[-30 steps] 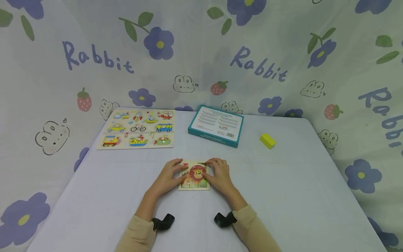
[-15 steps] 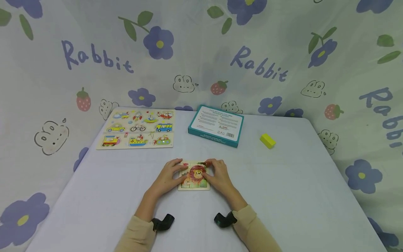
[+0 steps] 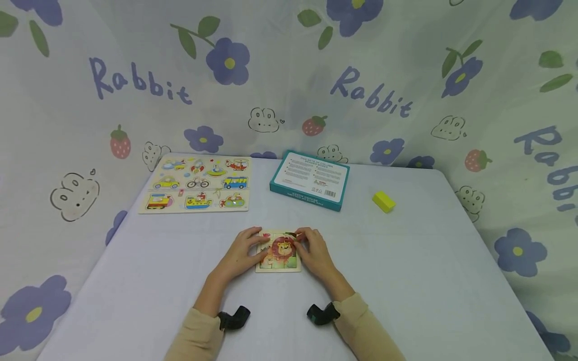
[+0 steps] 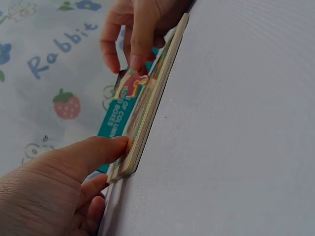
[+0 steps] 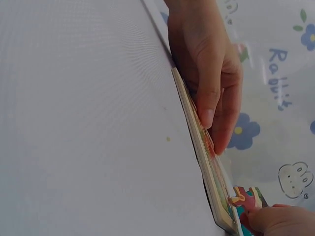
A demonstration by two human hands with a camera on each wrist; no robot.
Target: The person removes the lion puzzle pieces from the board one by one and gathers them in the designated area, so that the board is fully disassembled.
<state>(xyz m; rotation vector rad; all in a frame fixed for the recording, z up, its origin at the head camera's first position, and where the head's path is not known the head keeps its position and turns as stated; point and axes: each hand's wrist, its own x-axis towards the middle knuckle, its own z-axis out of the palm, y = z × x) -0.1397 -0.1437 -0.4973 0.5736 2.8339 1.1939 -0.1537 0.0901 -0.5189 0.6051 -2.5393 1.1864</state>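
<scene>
R hand (image 3: pixel 316 255) pinches a piece (image 4: pixel 132 86) btwn thumb & fingertip; piece is pinkish-red w/ pale cut edges & some dark green, tipped up at an angle over the puzzle's far R corner. Can't tell if its low end touches the puzzle.

L hand (image 3: pixel 237 255) holds the L side of the puzzle (image 3: pixel 282 249): thumb on top nr the edge, fingers bent about the far L corner. Undersides of those fingers mostly hidden.

Puzzle sits flat on the table (image 3: pixel 406 276), btwn both hands, approx. mid-table. It's a thin, sq. wooden tray w/ a lion pic, red mane, pale rim.

Back along the arms: a black cam on each wrist, L cam (image 3: pixel 235 318) & R cam (image 3: pixel 323 315), both just by the tan cuffs of the sleeves (image 3: pixel 368 328).

Farther out, back L: vehicle board (image 3: pixel 196 185), lying flat, w/ car, bike, bus, train, ship etc. Back ctr, beyond the puzzle: teal box (image 3: pixel 310 179), white text panel & barcode up, set a bit askew. R of box, well apart from the hands: yellow block (image 3: pixel 384 202).

Behind it all: cloth (image 3: pixel 280 60) w/ purple flowers, strawberries, bunny faces & "Rabbit" lettering.
</scene>
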